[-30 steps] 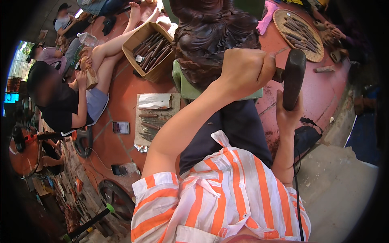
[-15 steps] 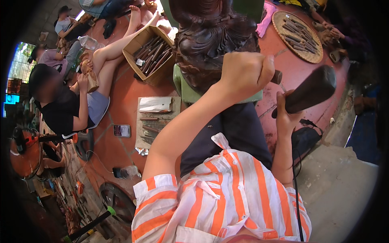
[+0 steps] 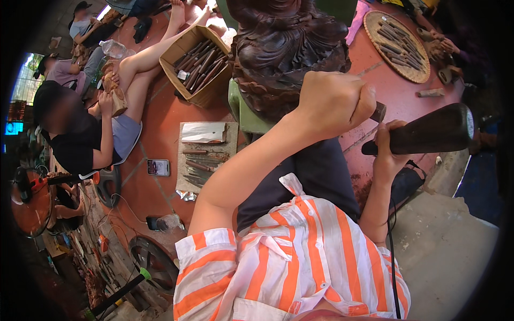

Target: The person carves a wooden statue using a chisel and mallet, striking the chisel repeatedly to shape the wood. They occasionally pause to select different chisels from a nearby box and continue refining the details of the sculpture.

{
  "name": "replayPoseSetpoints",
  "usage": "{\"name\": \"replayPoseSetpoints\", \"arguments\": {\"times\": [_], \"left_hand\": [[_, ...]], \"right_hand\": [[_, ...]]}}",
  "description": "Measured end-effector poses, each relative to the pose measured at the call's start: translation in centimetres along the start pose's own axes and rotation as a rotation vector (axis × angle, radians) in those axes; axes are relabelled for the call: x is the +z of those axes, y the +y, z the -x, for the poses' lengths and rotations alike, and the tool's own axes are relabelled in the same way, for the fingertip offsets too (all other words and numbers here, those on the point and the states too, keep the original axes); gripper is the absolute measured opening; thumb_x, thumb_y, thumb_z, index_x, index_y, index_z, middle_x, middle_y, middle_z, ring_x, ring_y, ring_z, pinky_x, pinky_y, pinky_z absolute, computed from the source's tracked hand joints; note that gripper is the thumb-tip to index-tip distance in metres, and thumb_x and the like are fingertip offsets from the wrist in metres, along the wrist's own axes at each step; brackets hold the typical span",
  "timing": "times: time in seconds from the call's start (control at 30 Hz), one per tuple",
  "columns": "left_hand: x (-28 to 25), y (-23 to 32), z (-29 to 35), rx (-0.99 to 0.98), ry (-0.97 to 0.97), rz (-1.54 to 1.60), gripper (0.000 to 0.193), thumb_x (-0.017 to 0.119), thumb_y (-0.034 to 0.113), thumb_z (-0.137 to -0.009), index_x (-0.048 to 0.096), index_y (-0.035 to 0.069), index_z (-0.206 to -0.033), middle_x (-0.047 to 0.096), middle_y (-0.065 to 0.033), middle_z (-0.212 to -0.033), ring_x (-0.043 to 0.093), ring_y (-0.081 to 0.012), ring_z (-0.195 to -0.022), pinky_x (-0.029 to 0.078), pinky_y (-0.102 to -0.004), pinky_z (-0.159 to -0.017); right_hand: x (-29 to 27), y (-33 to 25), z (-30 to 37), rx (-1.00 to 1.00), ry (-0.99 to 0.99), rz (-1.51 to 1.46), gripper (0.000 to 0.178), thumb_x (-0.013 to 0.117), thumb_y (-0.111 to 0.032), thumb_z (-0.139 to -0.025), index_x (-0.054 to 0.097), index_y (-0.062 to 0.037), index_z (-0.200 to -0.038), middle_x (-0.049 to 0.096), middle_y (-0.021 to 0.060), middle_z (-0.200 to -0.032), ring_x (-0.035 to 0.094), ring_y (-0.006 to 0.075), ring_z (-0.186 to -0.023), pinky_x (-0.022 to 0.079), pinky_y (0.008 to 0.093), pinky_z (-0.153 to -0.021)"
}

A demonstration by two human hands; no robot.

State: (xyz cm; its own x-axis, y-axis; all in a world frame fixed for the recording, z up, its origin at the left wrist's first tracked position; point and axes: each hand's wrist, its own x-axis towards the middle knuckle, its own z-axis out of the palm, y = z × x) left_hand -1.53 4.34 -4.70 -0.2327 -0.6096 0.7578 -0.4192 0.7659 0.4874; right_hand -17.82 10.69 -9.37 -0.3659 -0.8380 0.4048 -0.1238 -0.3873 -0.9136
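My left hand (image 3: 334, 104) is closed in a fist round a wood chisel (image 3: 379, 112), of which only the handle's butt end shows past my thumb. The blade is hidden behind the fist. Just beyond stands a dark carved wooden statue (image 3: 286, 53) with flowing folds, and the fist is at its lower right edge. To the right, my right hand (image 3: 388, 147) grips a dark wooden mallet (image 3: 431, 132). The mallet lies nearly level, its thick head pointing right, a little apart from the chisel's butt.
A cardboard box (image 3: 176, 53) of chisels stands left of the statue. More chisels lie on a round woven tray (image 3: 375, 43) and a flat board (image 3: 231, 134). A phone (image 3: 158, 167) rests on the tiled floor. At left sits a person (image 3: 75, 134) holding a carved wooden piece.
The mallet has turned from tilted upward to nearly level, and its head has moved down and right. My left hand has shifted slightly right, still gripping the chisel.
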Motion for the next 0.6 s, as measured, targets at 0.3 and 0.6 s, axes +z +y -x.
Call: {"name": "replayPoseSetpoints", "arguments": {"times": [0.3, 0.6], "left_hand": [[-0.9, -0.7, -0.4, -0.058, -0.065, -0.003, 0.032, 0.042, 0.018, -0.089, 0.06, 0.003, -0.067, 0.057, -0.0132, -0.06, 0.058, -0.0317, -0.054, 0.045, -0.0379, -0.049], [-0.3, -0.6, 0.2, -0.02, -0.061, -0.084, 0.034, 0.041, 0.019, -0.09, 0.056, 0.005, -0.063, 0.053, -0.0114, -0.056, 0.054, -0.0326, -0.051, 0.042, -0.0387, -0.047]], "right_hand": [[-1.0, 1.9, 0.8, 0.004, -0.091, 0.156, 0.013, 0.064, 0.005, -0.08, 0.053, -0.0023, -0.083, 0.05, 0.0, -0.072, 0.047, 0.006, -0.062, 0.038, 0.0199, -0.055], [0.0, 1.2, 0.9, -0.035, 0.037, 0.216, 0.01, 0.063, 0.0, -0.084, 0.055, -0.0029, -0.088, 0.054, 0.0021, -0.077, 0.048, 0.006, -0.067, 0.04, 0.0204, -0.061]]}}
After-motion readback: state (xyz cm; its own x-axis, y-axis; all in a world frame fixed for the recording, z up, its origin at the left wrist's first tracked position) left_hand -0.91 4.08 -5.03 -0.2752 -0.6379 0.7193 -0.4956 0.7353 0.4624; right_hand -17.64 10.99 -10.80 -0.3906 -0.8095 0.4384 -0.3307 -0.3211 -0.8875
